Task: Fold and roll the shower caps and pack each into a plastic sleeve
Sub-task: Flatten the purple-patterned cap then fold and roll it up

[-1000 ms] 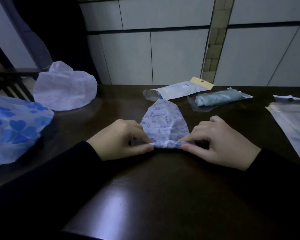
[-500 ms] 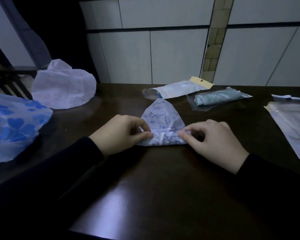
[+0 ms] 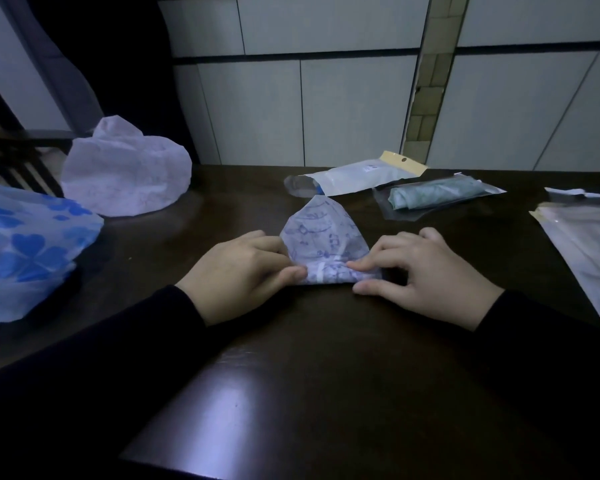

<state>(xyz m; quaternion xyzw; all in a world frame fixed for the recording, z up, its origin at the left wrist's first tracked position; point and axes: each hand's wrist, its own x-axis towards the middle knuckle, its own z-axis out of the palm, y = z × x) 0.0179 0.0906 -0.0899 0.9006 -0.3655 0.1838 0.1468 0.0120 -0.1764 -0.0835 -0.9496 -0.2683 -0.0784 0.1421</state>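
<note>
A white shower cap with blue line drawings (image 3: 321,233) lies folded into a wedge on the dark table (image 3: 326,375), its point aimed away from me. Its near edge is rolled into a thin tube. My left hand (image 3: 236,271) pinches the tube's left end and my right hand (image 3: 426,271) presses on its right end. A rolled green cap inside a clear plastic sleeve (image 3: 437,197) lies behind my right hand. A white sleeve with a yellow header (image 3: 357,174) lies beside it.
A puffed white cap (image 3: 125,178) sits at the back left. A blue heart-print cap (image 3: 25,247) fills the left edge. Flat plastic sleeves (image 3: 589,251) lie at the right edge, a scrap (image 3: 568,194) behind them. A tiled wall (image 3: 326,98) closes the table's far side.
Both hands have rolled the cap's near edge farther away from me, so the rolled tube is thicker and the flat wedge beyond it is shorter.
</note>
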